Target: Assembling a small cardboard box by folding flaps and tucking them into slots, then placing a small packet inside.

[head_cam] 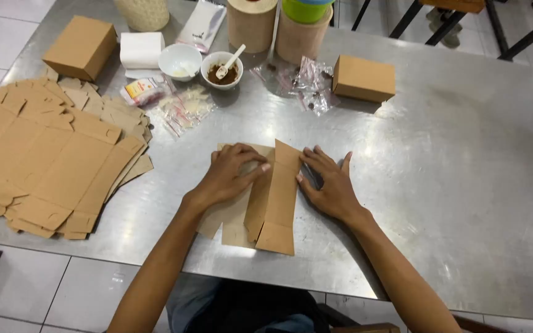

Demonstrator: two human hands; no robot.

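Both hands are on a flat brown die-cut cardboard box blank [266, 197] lying near the front edge of the brushed steel desk [451, 185]. The blank's long axis runs from the person outward, tilted slightly to the right at the far end. The left hand [232, 176] lies palm-down on the blank's left half, fingers together and pressing the board flat, fingertips reaching the central crease. The right hand [328, 182] sits against the blank's right edge, fingers spread and flattened, partly on the desk. One lengthwise panel stands raised between the two hands. Neither hand is pinching anything; both press. The two hands are equally close to the blank.

Containers: a white bowl with dark brown granules and a white spoon [221, 69] stands beyond the hands, to the left; beside it a second white bowl [179, 61] holds something pale, not identifiable. A scatter of small clear plastic sachets [183, 108] lies before the bowls, another [306, 83] to the right. A closed brown cardboard box [363, 78] stands at the far right of these, another assembled brown box [80, 46] at far left. A stack of unfolded brown box blanks [44, 160] lies well to the left.
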